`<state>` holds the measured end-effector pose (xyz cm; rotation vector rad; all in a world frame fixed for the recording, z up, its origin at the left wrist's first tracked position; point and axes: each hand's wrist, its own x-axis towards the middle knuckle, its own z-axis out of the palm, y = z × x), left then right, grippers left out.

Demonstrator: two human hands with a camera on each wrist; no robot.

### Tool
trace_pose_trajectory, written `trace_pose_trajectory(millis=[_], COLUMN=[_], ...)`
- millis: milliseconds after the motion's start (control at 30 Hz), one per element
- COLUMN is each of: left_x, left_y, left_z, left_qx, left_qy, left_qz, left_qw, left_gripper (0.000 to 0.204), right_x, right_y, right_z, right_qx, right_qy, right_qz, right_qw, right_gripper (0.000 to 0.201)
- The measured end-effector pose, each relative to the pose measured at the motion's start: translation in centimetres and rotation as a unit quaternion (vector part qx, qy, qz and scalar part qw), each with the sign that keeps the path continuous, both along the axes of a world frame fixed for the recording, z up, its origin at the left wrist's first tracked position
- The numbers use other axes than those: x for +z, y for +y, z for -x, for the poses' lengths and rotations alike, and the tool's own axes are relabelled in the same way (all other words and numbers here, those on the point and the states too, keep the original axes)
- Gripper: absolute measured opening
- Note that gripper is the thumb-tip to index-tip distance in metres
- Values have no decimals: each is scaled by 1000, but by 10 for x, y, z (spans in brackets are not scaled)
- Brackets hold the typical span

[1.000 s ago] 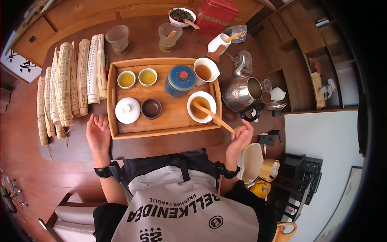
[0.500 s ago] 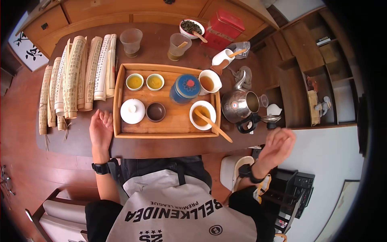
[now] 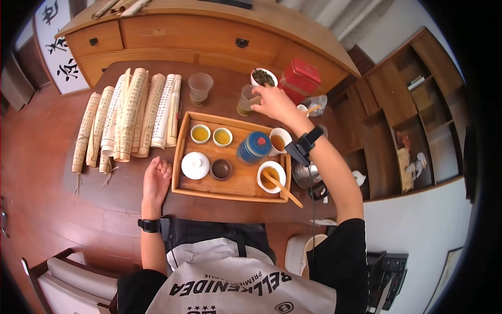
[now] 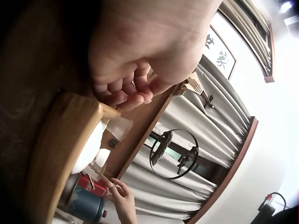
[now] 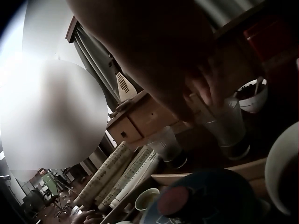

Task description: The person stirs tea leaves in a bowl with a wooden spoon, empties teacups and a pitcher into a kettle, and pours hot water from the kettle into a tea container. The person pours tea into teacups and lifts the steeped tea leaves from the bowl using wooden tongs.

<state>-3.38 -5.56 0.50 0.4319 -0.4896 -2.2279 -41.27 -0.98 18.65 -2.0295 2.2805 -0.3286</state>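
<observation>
At the back of the table my right hand pinches a thin wooden stick that stands in a ribbed glass. In the left wrist view the same hand has its fingertips at the stick's upper end. My left hand rests on the table beside the tray's left end, fingers loosely curled around nothing. A white bowl of dark leaves is just behind the right hand.
On the tray are two small tea cups, a white lidded cup, a brown cup, a blue canister, a tea pitcher and a bowl with a wooden spoon. Paper scrolls lie left; a red tin stands behind.
My right hand has left the spoon in the bowl, swung out to the right, then reached forward to the stick in the glass. My left hand stays by the tray; the head view has shifted.
</observation>
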Motion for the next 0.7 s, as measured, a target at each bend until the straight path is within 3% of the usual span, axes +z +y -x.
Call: trace_pose_trajectory(millis=[67,133,167,200,300,400,467,600,700], left_x=[-2,-2,-3,-3,-2,-4,-1,-1,-4], left_y=[1,0,-1,-2,-2,-2,-1,-2,-5], left_z=[-1,-1,-1,-1,-2,-2,-3,-3,-4], left_qx=[5,6,1,-2,-7,8,10,-2,-3], left_qy=[4,3,-3,-4,1,7,-3,-4,-8], left_qz=[-5,0,4,2,-5,-30,-46,-45,-51], left_qw=[1000,1000,1000,1000,1000,999,999,999,999], left_gripper=[29,29,28,28,27,26,26,25,25], right_x=[-14,-20,-23,-14,22,64,69,30,4], right_y=[-7,-9,-8,-4,27,93,145,245,278], right_z=[6,10,15,13,4,-32,-55,-66,-69], right_qx=[-2,-16,-11,-15,-35,-127,-176,-233,-254], right_qy=[7,-81,-55,-56,-76,-208,-309,-294,-307], right_qz=[6,43,81,79,218,300,358,360,316], right_qw=[1000,996,995,995,972,922,863,854,861], right_gripper=[29,19,13,13,14,14,12,11,13])
